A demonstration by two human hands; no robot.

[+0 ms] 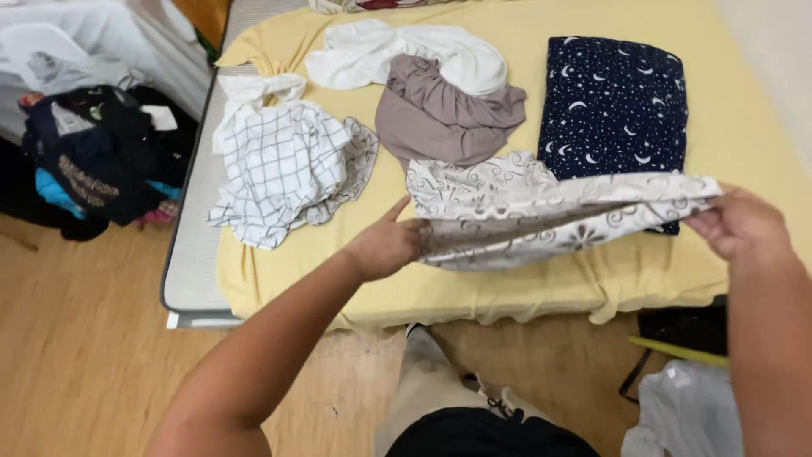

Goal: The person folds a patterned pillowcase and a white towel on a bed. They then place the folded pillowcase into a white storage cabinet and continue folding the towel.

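Patterned cloth stretched between two hands over the bed

The left hand (385,245) pinches one end of the white swirl-print cloth (541,211); the right hand (736,222) grips the other, fingers closed, holding it above the yellow sheet (744,127), just before the navy star-print fabric (613,106).

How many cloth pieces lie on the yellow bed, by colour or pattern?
White cloth: 1
Taupe cloth: 1
White grid-checked cloth: 1
Navy moon-and-star folded cloth: 1
Cream floral-print cloth, held by left hand and right hand: 1
Total: 5
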